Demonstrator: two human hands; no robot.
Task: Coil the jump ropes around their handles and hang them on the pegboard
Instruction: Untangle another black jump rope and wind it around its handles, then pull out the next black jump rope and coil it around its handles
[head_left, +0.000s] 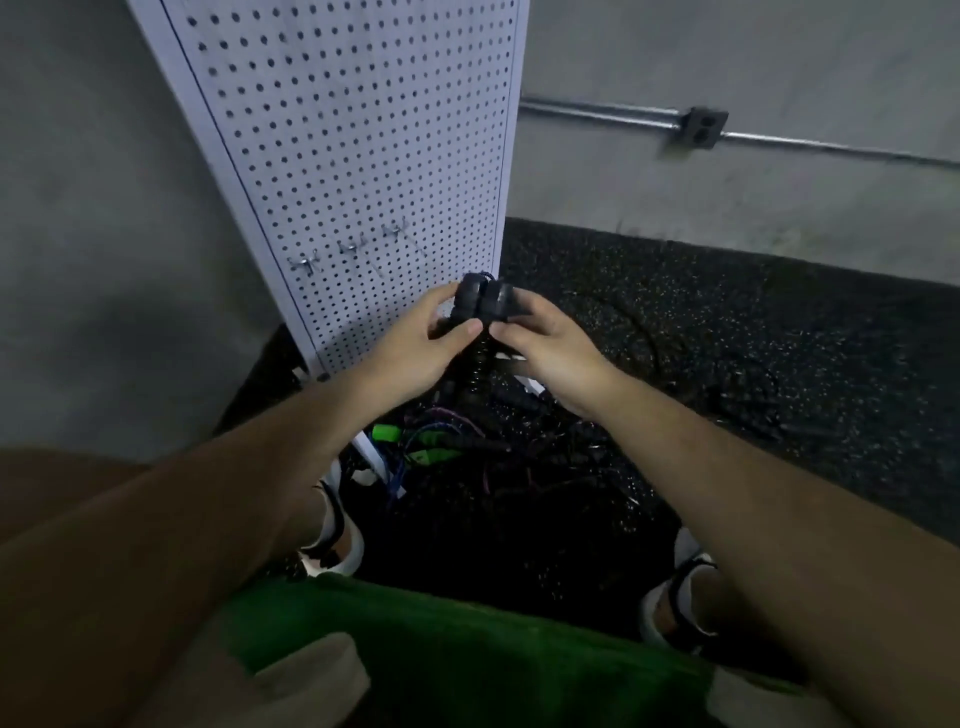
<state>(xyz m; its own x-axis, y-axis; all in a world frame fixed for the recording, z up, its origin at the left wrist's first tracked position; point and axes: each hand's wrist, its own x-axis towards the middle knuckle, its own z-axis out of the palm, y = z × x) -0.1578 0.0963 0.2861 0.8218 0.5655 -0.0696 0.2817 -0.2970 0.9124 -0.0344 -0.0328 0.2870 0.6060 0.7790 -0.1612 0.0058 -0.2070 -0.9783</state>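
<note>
I can read no words, labels, brands or numbers here. The black handles (483, 301) I hold show no legible marks, nor does the pegboard (363, 130) behind them or the outlet (702, 128) to the right of the pegboard. Everything is dim and blurred.

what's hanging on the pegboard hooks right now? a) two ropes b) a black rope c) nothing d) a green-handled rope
c: the three hooks on the pegboard are bare, and the black rope handles are held by the left hand and right hand.
</note>
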